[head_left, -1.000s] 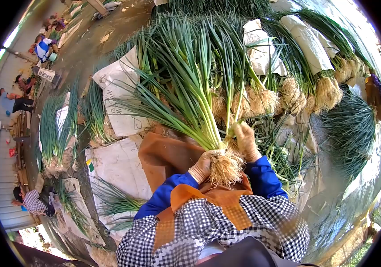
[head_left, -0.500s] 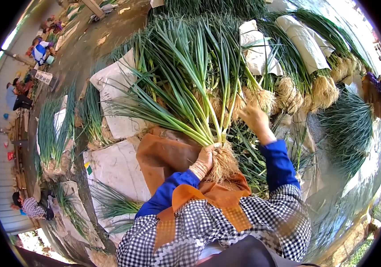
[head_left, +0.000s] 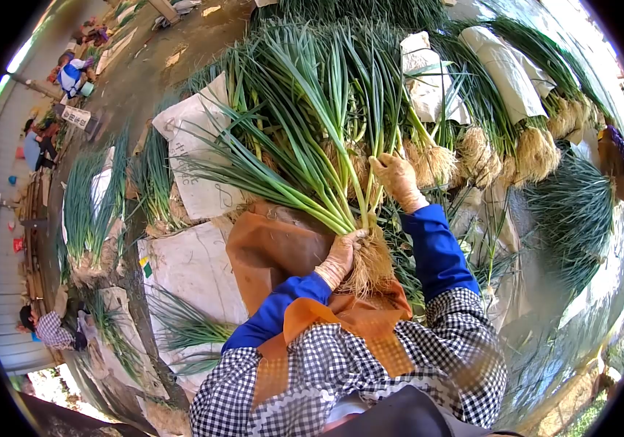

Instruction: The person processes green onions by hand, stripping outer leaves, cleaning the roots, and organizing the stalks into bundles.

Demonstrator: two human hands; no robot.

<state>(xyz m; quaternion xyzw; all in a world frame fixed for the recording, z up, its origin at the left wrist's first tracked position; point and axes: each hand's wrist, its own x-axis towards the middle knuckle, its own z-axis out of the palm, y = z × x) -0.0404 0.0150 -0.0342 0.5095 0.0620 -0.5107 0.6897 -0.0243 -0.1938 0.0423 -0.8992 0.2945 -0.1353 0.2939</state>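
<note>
My left hand [head_left: 340, 261] is closed round a bunch of green onions [head_left: 341, 207] just above the roots. The tangled pale roots [head_left: 369, 266] hang below that hand over my lap. The long green leaves fan out up and to the left. My right hand [head_left: 397, 178] is higher, at the bunch's right side, its fingers curled in on a green onion stalk; the fingertips are partly hidden among the stems.
More green onions with hairy roots [head_left: 432, 162] lie in a row ahead, some under white sacking [head_left: 498, 73]. A brown apron [head_left: 272, 247] covers my lap. A white sack [head_left: 195, 273] with loose onions lies at left. Other people [head_left: 53, 328] sit along the left side.
My right hand has moved left and slightly up to the stalks of the bunch, its fingers closing there. The left hand keeps its hold on the bunch.
</note>
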